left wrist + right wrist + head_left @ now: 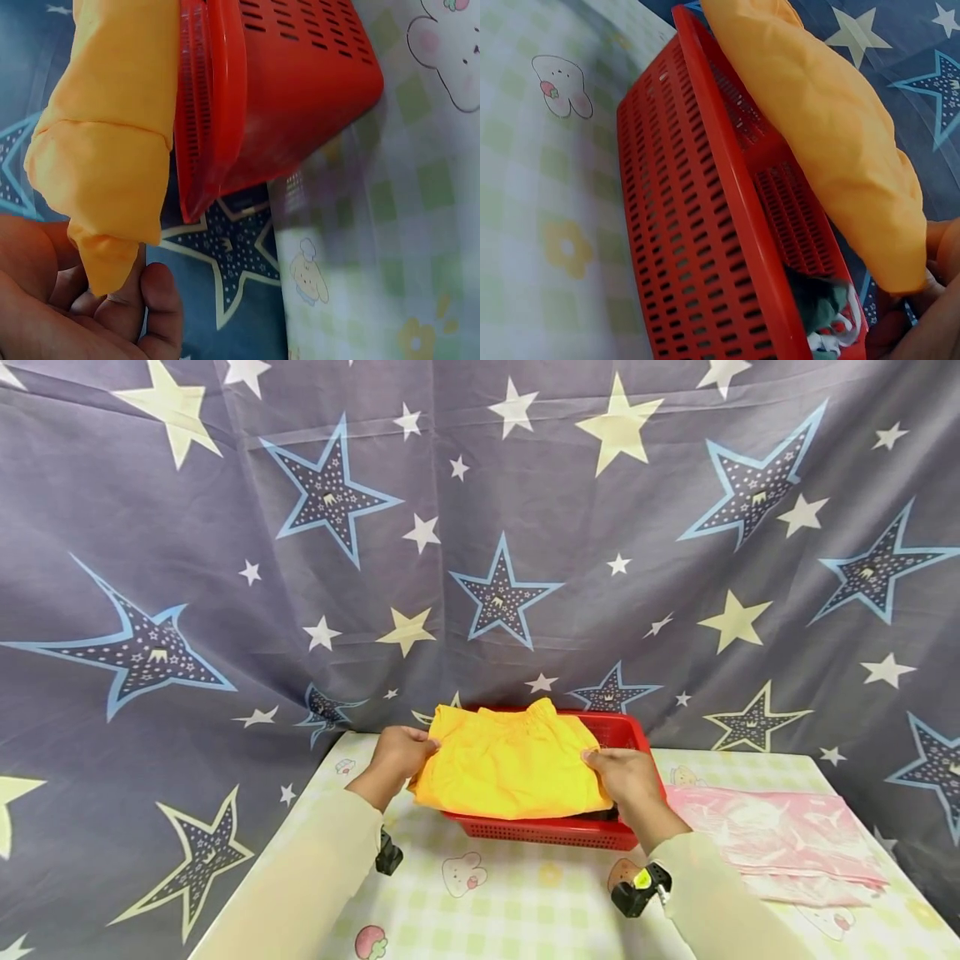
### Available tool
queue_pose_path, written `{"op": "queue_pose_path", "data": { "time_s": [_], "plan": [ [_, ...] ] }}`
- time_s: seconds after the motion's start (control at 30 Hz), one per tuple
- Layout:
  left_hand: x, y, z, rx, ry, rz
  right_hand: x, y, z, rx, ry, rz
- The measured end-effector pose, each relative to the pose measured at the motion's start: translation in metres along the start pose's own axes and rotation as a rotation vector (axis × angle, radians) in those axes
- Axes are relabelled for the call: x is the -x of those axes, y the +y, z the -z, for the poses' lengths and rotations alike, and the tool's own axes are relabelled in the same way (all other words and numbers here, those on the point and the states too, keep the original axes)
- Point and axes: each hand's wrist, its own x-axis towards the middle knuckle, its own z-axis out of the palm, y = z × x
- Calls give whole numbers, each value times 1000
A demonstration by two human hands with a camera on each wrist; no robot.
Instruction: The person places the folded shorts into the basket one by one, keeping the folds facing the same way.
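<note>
With left hand [401, 752] and right hand [626, 777] pinching the yellow cloth [513, 764] over the red basket [551, 833], I favoured even tension.

Probably a home, though most of the room is hidden: a starry curtain [457, 485] hangs behind a cartoon-print checked tablecloth [435, 910], and the things there are household ones, a plastic basket [555, 833] and clothing [513, 768].

The yellow cloth [513, 768] looks matt, creased; the red basket [551, 833] at the bench [427, 914]'s back edge, smooth glossy plastic; the pink packet [783, 835] near the right edge, shiny crinkled film.
</note>
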Motion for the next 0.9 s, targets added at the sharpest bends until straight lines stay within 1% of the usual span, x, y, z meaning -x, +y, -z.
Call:
{"op": "queue_pose_path", "data": {
  "time_s": [0.13, 0.27, 0.4, 0.53, 0.7, 0.77, 0.9],
  "plan": [
    [0, 5, -8, 4, 0, 9, -2, 0, 8, 23, 15, 6],
    [0, 8, -15, 1, 16, 0, -3, 0, 15, -13, 27, 31],
    [0, 11, -21, 13, 27, -15, -5, 1, 20, -19, 44, 51],
    [1, 15, -29, 40, 27, -14, -8, 2, 27, -50, 45, 47],
    [0, 20, -39, 41, 29, 2, -11, 4, 34, -56, 54, 25],
    [0, 22, -42, 32, 30, -6, -12, 5, 36, -42, 60, 20],
    [1, 24, -47, -4, 51, -50, -13, 7, 39, -21, 77, 18]
  ]
}}
